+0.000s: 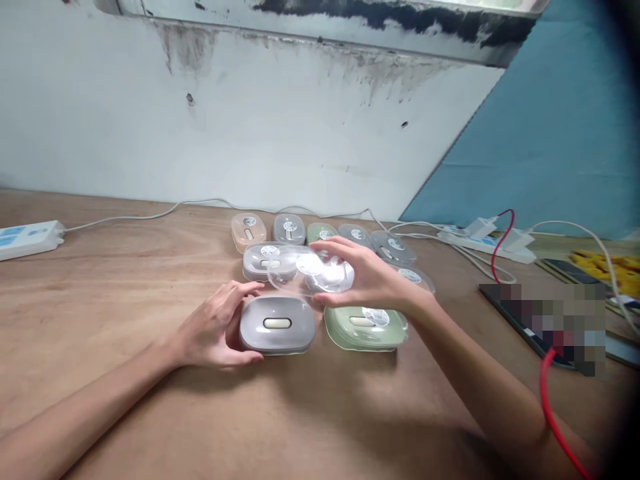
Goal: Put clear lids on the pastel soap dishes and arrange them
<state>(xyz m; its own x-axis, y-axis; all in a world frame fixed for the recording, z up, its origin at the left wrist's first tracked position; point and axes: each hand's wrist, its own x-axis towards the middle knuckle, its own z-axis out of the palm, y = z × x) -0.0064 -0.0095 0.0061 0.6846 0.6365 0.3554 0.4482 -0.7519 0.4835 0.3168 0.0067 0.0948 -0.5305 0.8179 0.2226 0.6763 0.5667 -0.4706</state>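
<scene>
Right grip (373,273) holds clear lid (290,277) between thumb and fingers; left grip (215,327) clasps gray box (277,338).

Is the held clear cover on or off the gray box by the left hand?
Off: the right hand holds the cover up, apart from the gray box.
</scene>
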